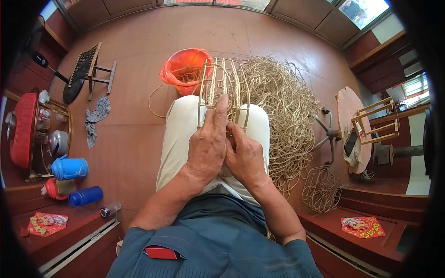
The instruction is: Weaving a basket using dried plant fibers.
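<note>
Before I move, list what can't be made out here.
All in the head view:
Frame, near end: covered by the left hand and right hand.
What the right hand pinches, if anything: hidden beneath it.
Bucket, bottom: covered by its contents.
Floor under the cord pile: hidden by it.
Red item, remainder: inside the pocket.
Window, top: cut off by the picture's upper edge.

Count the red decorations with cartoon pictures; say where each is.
2: the left decoration is toward the lower left of the picture, the right decoration toward the lower right. Others could be hidden.
</note>
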